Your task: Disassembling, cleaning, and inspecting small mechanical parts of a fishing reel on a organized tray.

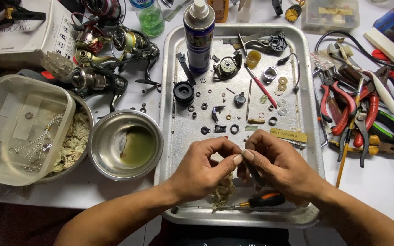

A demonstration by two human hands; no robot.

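- Small part, too tiny to identify, pinched between fingertips of both hands at lower centre of frame, just above the metal tray (313, 157).
- Left hand (204, 171): fingers curled shut, thumb + forefinger on the part; a rag (223, 193) bunched under it.
- Right hand (277, 166): closed round a thin dark tool (255, 175), tip meeting the part.
- Step, my read: wiping/cleaning one reel piece; next move needs a steady, fine grip.
- Orange-handled screwdriver (263, 200) lies just below the hands.
- Loose washers, rings, spray can (199, 34) upper tray; steel bowl (126, 145) left; pliers (349, 114) right. Nothing blocks the hands.
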